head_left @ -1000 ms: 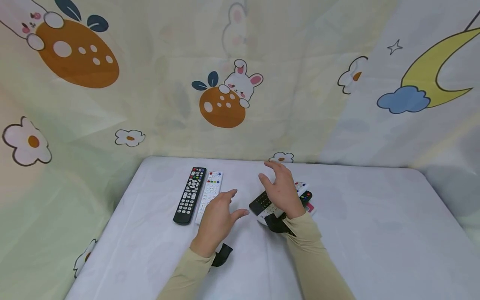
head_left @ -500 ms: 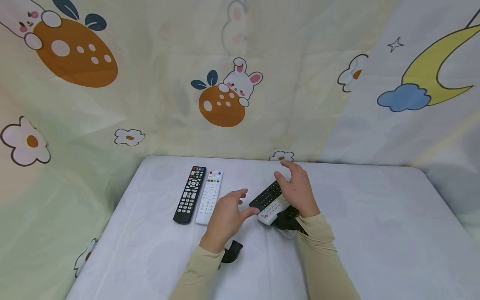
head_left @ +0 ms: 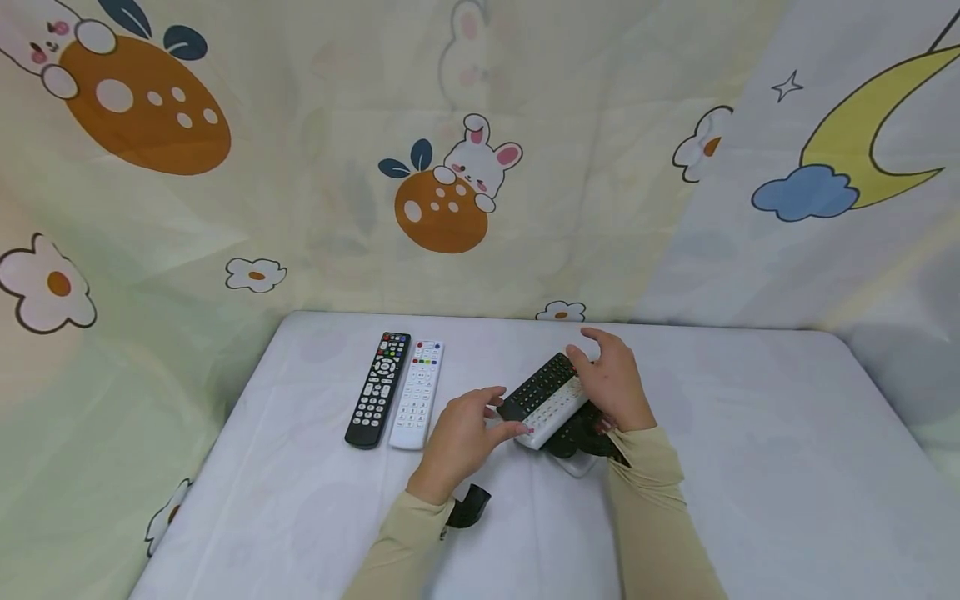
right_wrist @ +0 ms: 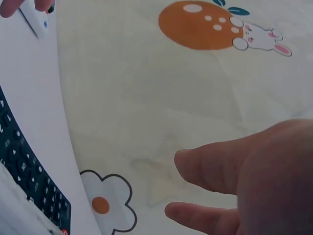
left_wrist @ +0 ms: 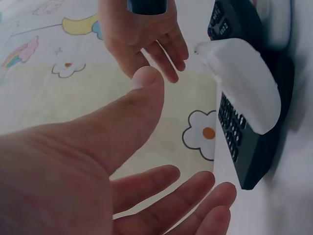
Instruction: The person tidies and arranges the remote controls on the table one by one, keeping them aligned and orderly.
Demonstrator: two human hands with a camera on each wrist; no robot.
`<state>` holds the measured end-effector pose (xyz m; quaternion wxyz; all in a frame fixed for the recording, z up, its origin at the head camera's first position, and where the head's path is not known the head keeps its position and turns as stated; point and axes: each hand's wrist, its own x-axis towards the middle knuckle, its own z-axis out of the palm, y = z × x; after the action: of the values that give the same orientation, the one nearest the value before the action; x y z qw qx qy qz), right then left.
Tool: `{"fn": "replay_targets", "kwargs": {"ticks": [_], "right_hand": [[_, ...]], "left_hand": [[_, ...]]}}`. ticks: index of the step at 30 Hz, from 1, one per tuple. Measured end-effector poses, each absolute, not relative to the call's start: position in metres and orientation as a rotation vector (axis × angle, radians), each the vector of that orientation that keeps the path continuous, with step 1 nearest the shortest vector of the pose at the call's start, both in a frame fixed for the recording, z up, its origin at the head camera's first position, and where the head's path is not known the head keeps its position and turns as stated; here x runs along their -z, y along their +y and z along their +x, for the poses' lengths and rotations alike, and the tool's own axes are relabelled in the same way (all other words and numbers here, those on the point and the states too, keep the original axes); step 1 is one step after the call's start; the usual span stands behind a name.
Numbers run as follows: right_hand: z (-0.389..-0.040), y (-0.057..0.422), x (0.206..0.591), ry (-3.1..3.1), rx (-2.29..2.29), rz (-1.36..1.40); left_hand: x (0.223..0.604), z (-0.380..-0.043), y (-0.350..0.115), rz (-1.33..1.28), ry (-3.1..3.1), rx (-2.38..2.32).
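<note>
You've got both grips over the pile of remotes, right of the middle of the frame. Your left grip [head_left: 459,433] comes in at lower centre, thumb and fingers spread wide with nothing between them. Its thumb overlaps the near end of a white remote [head_left: 557,413] in the head view, but the left wrist view shows that thumb apart from the pile. Over to your right grip [head_left: 618,385]: thumb and forefinger well parted, nothing between those two, and the thumb near the far end of a black remote [head_left: 536,390]. Whether it touches, you can't tell here; the other fingers are mostly hidden.

Look at the pile itself: the white remote lies tilted on top, with the black remote alongside, a second black remote [head_left: 564,439] partly under it and a pale edge [head_left: 576,467] poking out below. Left of centre, a long black remote [head_left: 378,390] and a slim white remote [head_left: 417,395] lie side by side on the white counter [head_left: 757,450].
</note>
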<state>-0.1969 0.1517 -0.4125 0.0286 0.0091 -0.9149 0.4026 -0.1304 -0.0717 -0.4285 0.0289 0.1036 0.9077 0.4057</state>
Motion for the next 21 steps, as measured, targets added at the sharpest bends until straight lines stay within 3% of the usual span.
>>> {"fn": "replay_targets", "kwargs": {"ticks": [21], "right_hand": [[-0.200, 0.173, 0.414, -2.997, -1.175, -0.079]], "left_hand": [[0.442, -0.130, -0.062, 0.357, 2.760, -1.173]]}}
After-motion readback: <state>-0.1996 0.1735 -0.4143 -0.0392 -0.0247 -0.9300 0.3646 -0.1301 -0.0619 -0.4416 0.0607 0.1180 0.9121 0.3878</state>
